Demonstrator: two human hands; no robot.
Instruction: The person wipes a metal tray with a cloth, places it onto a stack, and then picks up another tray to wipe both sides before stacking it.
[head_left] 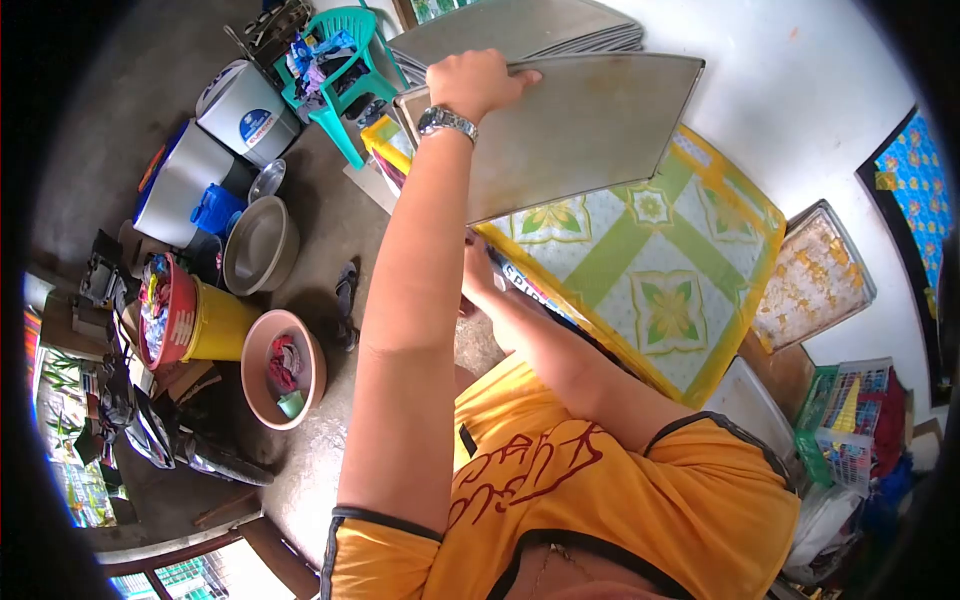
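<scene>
My left hand (480,82), with a metal watch at the wrist, is closed over the upper edge of a flat grey metal baking tray (590,120). The tray stands tilted over a table covered with a green, white and yellow patterned tablecloth (668,310). Behind it lies a stack of similar trays (570,38). Part of my right hand (477,268) shows low beside the table's near edge, below the tray's lower corner. My left forearm covers its fingers, so its grip is hidden.
A green plastic chair (345,75) holding clothes stands at the far left. Washing machines (248,112), a grey basin (262,245), a yellow bucket (215,320) and a pink basin (262,340) are on the floor. A stained tray (815,275) leans at right by plastic crates (850,410).
</scene>
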